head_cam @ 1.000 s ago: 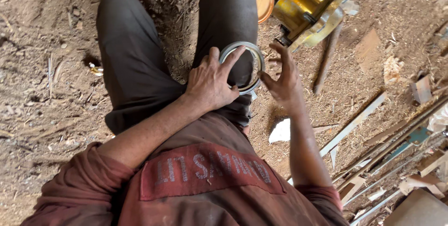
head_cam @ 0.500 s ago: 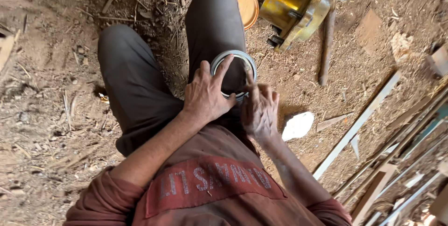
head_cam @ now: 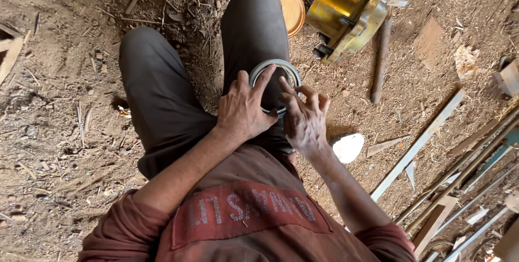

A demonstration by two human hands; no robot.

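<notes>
Holding the metal ring (head_cam: 274,86) flat on the right knee (head_cam: 254,29) looks like the best way to work on it, because the leg gives it a steady place to sit. The left hand (head_cam: 244,109) lies over the near left side of the ring, with one finger stretched across the middle. The right hand (head_cam: 304,118) is close beside it, with its fingertips (head_cam: 283,82) touching the ring's right edge. Both hands are together on the ring, pressing it, not wrapped tight around it. I think small, slow pushes would work well, so the ring does not slip off onto the dirt floor (head_cam: 65,78). The ring is round, thin and silver-grey, with a dark middle. A big brass part (head_cam: 346,13) and an orange lid (head_cam: 291,9) lie on the floor past the knee.
</notes>
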